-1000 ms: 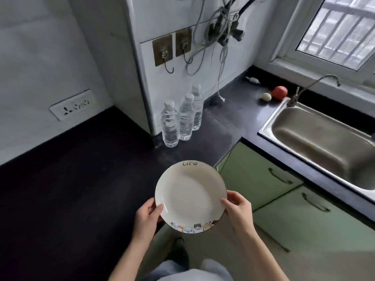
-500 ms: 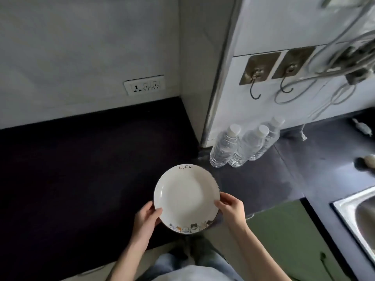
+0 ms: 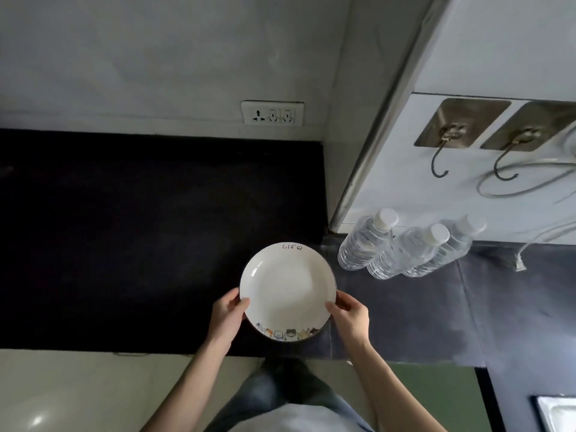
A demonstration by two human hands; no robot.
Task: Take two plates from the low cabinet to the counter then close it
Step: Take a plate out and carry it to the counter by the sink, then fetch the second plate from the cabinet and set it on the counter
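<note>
A white plate (image 3: 288,289) with the word "life" at its far rim and small cat pictures along its near rim is held level over the dark counter (image 3: 140,244). My left hand (image 3: 227,316) grips its left rim and my right hand (image 3: 350,318) grips its right rim. I cannot tell whether the plate touches the counter. A dark edge under it may be a second plate. The low cabinet shows only as a green front (image 3: 436,397) at the lower right.
Three water bottles (image 3: 402,247) stand on the counter just right of the plate, against a white wall with two hooks (image 3: 467,141). A wall socket (image 3: 272,113) sits above the counter. A sink corner (image 3: 558,413) shows at the bottom right.
The view has swung left and down. The plate, held in both hands, has moved from over the cabinet fronts to over the dark counter, left of the bottles.
</note>
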